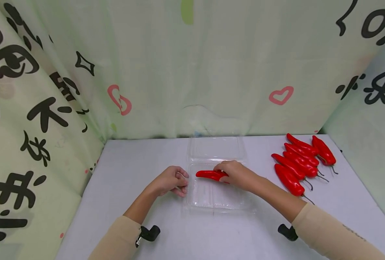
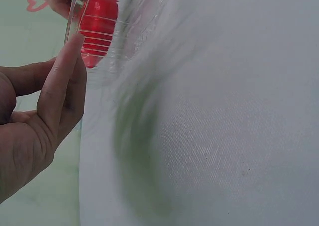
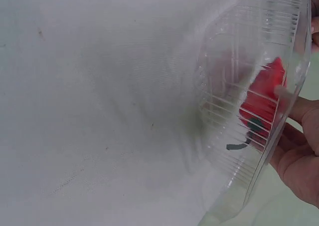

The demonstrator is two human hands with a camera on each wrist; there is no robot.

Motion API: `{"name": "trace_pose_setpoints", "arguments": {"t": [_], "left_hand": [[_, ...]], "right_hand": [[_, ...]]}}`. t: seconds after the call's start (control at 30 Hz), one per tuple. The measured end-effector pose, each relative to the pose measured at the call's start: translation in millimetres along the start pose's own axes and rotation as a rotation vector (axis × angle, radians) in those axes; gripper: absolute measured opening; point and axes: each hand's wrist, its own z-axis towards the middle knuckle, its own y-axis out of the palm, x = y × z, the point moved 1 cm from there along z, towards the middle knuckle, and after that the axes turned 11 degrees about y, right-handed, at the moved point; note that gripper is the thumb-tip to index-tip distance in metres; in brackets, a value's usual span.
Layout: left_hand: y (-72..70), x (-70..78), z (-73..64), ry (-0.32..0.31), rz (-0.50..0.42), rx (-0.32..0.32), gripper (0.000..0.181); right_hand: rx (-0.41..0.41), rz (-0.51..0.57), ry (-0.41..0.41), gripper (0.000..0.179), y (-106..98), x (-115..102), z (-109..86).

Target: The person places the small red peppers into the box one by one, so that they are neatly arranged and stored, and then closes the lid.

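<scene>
A clear plastic clamshell box (image 1: 211, 202) lies with its lid (image 1: 216, 146) folded back toward the curtain. In the head view my left hand (image 1: 172, 181) is at the box's left rim, fingers bent, and the left wrist view has a fingertip (image 2: 77, 41) right at that rim. My right hand (image 1: 234, 174) grips a red chili pepper (image 1: 208, 174) by its stem end, over the box's base. The pepper lies sideways, tip pointing left. Through the ribbed wall in the right wrist view, the pepper (image 3: 261, 96) shows with its dark stem, beside the right hand's fingers.
Several more red chili peppers (image 1: 297, 162) lie in a slanted group on the white table (image 1: 140, 155), at the right. A printed curtain (image 1: 166, 72) hangs at the back and sides. Black camera mounts (image 1: 150, 234) sit at both wrists.
</scene>
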Motion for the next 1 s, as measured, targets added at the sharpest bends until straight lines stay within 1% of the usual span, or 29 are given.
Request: {"name": "trace_pose_setpoints", "arguments": {"t": [0.17, 0.3, 0.5, 0.63, 0.77, 0.87, 1.0], "left_hand": [[0.1, 0.3, 0.2, 0.006, -0.011, -0.004, 0.025], [0.6, -0.8, 0.2, 0.007, -0.013, -0.008, 0.024], [1.3, -1.2, -0.6, 0.011, -0.008, -0.006, 0.023], [1.3, -0.9, -0.4, 0.008, 0.000, -0.001, 0.023], [1.0, -0.4, 0.0, 0.007, 0.010, 0.002, 0.025], [0.5, 0.4, -0.2, 0.007, 0.020, 0.005, 0.026], [0.4, 1.2, -0.5, 0.002, 0.025, 0.007, 0.025]], "right_hand": [[0.004, 0.001, 0.018, 0.037, 5, 0, -0.6], [0.033, -0.008, 0.025, 0.036, 8, 0, -3.3], [0.066, -0.036, 0.004, 0.036, 12, 0, -3.2], [0.085, -0.085, -0.006, 0.037, 12, -1, -3.6], [0.099, -0.126, 0.006, 0.040, 12, -1, -5.3], [0.126, -0.139, 0.000, 0.041, 13, -1, -6.4], [0.188, -0.165, -0.045, 0.039, 14, 0, -7.4]]}}
